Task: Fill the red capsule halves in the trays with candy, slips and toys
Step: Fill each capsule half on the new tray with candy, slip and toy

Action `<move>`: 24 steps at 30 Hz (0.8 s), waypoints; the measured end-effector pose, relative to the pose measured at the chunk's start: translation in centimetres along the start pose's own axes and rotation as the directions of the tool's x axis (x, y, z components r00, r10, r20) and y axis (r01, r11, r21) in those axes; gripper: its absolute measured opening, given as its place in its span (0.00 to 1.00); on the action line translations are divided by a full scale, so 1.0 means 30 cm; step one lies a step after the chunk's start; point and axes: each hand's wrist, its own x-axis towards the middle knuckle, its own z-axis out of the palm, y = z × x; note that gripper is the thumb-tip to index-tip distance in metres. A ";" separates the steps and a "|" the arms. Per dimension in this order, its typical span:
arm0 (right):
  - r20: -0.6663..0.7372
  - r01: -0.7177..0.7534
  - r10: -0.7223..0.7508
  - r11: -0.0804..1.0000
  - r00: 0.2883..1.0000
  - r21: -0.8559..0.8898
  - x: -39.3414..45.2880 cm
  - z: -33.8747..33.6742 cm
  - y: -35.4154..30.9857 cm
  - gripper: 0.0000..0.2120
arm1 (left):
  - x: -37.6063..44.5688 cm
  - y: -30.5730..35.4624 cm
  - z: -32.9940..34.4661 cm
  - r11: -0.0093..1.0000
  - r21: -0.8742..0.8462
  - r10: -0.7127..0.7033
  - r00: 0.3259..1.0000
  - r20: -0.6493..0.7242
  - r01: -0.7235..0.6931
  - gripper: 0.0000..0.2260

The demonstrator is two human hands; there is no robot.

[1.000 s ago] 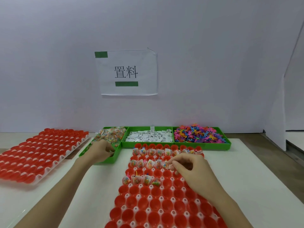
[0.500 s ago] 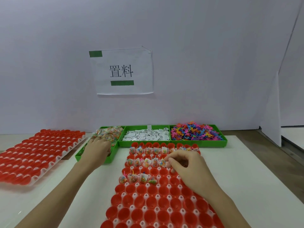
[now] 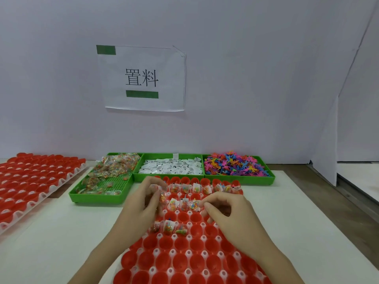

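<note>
The left hand (image 3: 141, 203) has come away from the green plastic bin of clear-wrapped candy packets (image 3: 102, 181), where it was reaching half a second ago, and now hangs over the near tray of red plastic capsule halves (image 3: 184, 261) with a small bunch of candy packets (image 3: 162, 194) pinched in its curled fingers. The right hand (image 3: 223, 212) stays at the second row, fingertips pinched at a packet (image 3: 194, 205) sitting in a cup there (whether it truly grips it I cannot tell). So a fresh supply has arrived: the unfilled cups of rows two and three can likely be filled next. The green bin of white paper slips (image 3: 171, 168) and that of bright plastic toys (image 3: 235, 166) sit beyond on the white desk (image 3: 61, 232).
</note>
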 end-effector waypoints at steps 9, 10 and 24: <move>-0.104 -0.045 0.033 0.992 0.994 -0.118 0.052 0.027 -0.010 0.11 | -0.026 0.016 -0.059 0.740 0.618 0.288 0.955 0.066 -0.266 0.08; -0.106 -0.041 0.025 0.988 0.994 -0.150 0.084 0.028 -0.018 0.10 | -0.024 0.020 -0.065 0.730 0.632 0.287 0.956 0.062 -0.261 0.07; 0.037 -0.099 0.136 0.854 0.990 -0.511 0.666 0.187 0.040 0.14 | -0.015 -0.045 -0.062 0.643 0.694 0.369 0.925 0.087 -0.322 0.27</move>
